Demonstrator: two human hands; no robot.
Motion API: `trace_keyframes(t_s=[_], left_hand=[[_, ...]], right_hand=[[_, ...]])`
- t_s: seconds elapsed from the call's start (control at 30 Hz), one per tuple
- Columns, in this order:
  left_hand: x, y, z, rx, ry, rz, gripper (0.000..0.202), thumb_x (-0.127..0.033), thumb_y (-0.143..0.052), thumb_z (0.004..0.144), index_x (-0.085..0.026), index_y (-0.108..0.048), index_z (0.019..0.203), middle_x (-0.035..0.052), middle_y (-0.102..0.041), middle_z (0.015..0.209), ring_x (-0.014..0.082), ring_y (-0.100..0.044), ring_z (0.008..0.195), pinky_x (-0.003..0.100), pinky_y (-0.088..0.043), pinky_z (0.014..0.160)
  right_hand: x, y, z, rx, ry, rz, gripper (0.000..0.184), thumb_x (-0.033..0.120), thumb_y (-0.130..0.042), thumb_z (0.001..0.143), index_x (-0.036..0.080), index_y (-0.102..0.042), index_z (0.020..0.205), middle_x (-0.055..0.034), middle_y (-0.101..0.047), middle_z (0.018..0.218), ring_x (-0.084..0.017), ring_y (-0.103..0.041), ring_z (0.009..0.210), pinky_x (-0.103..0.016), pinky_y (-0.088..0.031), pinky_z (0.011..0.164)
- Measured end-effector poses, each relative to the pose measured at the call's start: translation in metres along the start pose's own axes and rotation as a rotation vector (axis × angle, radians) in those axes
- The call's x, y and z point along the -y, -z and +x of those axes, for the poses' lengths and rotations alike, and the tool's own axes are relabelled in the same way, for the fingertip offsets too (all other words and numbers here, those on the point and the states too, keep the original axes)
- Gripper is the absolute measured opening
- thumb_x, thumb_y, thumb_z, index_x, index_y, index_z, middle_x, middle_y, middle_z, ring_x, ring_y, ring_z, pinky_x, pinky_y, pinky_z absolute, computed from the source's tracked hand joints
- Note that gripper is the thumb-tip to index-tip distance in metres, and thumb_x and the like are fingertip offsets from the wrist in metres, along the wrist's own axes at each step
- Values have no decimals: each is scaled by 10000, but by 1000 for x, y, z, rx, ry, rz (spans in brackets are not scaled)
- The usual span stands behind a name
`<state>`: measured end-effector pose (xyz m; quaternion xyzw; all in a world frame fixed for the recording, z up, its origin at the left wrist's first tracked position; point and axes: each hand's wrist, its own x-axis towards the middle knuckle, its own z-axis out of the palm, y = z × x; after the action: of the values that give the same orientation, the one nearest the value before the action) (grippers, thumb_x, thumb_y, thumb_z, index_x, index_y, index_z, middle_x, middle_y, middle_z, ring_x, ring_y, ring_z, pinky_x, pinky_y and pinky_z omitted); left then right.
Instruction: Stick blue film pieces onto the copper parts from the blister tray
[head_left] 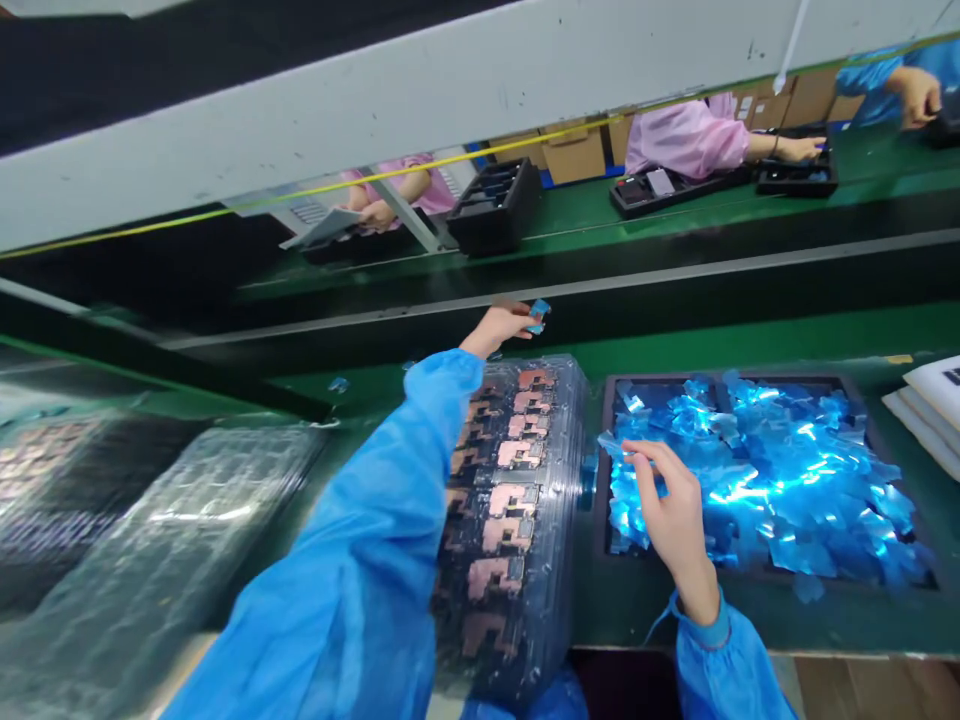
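Observation:
My left hand (501, 325) is closed in a pinch on a small blue-filmed part (538, 314), above the far end of a stack of clear plastic trays (559, 500). Rows of copper-coloured cut-out parts (499, 534) lie in the top tray, some hidden by my left sleeve. Just right of the stack, my right hand (671, 505) pinches a blue film piece (611, 442) between thumb and finger. Beneath and beyond it is a dark shallow tray (604, 520) heaped with shiny loose blue film pieces (757, 480).
More clear trays (172, 520) stand at the left, blurred. A white stack (934, 410) lies at the far right. A grey beam (420, 110) crosses overhead. On the bench beyond, co-workers' hands (799, 148) are near black boxes (495, 205).

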<state>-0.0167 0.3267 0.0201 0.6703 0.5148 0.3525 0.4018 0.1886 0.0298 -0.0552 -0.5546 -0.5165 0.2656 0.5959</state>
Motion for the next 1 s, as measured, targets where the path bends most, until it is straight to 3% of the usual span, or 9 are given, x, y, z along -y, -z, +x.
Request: trace_keyframes(t_s=[0.13, 0.23, 0.3, 0.37, 0.43, 0.57, 0.67, 0.83, 1.0], left_hand=[[-49, -10, -88, 150, 17, 17, 277, -401, -831, 884, -170, -829, 1036, 126, -831, 1009, 267, -774, 907, 391, -635, 820], [-73, -34, -169, 305, 17, -52, 243, -405, -829, 882, -182, -828, 979, 95, -834, 980, 284, -797, 937, 391, -652, 863], [-76, -50, -209, 336, 45, -99, 217, -386, -830, 871, -186, -814, 955, 72, -829, 941, 278, -804, 893, 388, -667, 853], [-69, -64, -233, 317, 86, -133, 241, -395, -822, 874, -186, -805, 994, 62, -825, 930, 276, -805, 855, 389, -680, 819], [-58, -73, -244, 270, 83, -132, 264, -415, -806, 891, -184, -803, 1020, 64, -824, 937, 283, -804, 868, 393, -683, 820], [-44, -80, -248, 222, 21, -107, 249, -412, -780, 913, -187, -807, 1016, 64, -827, 955, 286, -803, 914, 388, -678, 859], [-45, -83, -250, 230, 46, -137, 262, -414, -769, 917, -189, -807, 1045, 67, -833, 988, 286, -808, 903, 381, -687, 831], [-50, -86, -253, 210, -2, -48, 222, -407, -771, 921, -202, -815, 994, 56, -833, 963, 285, -807, 870, 365, -675, 803], [-52, -91, -253, 202, 32, -130, 227, -394, -780, 901, -201, -822, 1013, 49, -825, 927, 275, -797, 837, 382, -687, 799]], right_hand=[[9, 3, 4, -65, -40, 48, 275, 333, -591, 1072, 260, -722, 1302, -94, -819, 1154, -237, -800, 994, -376, -676, 818], [19, 3, 8, -24, -60, 107, 404, 391, -666, 1030, 258, -650, 1412, -99, -802, 1197, -225, -790, 1010, -345, -673, 778], [24, 2, 9, 15, -76, 153, 394, 414, -736, 977, 256, -689, 1336, -76, -801, 1159, -211, -782, 968, -320, -665, 749], [26, 1, 8, 38, -106, 187, 267, 410, -777, 935, 248, -754, 1145, -40, -803, 1036, -195, -768, 874, -304, -654, 721], [25, 0, 6, 47, -130, 205, 178, 403, -777, 925, 238, -772, 991, -20, -795, 928, -194, -758, 827, -304, -647, 719], [20, 3, 1, 54, -129, 207, 225, 427, -689, 984, 231, -797, 990, -34, -824, 954, -213, -779, 850, -344, -659, 791], [18, 6, 0, 73, -106, 183, 255, 447, -667, 997, 236, -810, 1002, -43, -837, 1001, -221, -789, 866, -354, -666, 801], [16, 10, 0, 61, -97, 144, 218, 448, -746, 951, 238, -798, 924, -21, -821, 876, -218, -777, 791, -341, -664, 770], [12, 11, -2, 37, 6, 36, 305, 417, -553, 1080, 250, -807, 1107, -67, -820, 1106, -230, -779, 974, -364, -664, 836]])
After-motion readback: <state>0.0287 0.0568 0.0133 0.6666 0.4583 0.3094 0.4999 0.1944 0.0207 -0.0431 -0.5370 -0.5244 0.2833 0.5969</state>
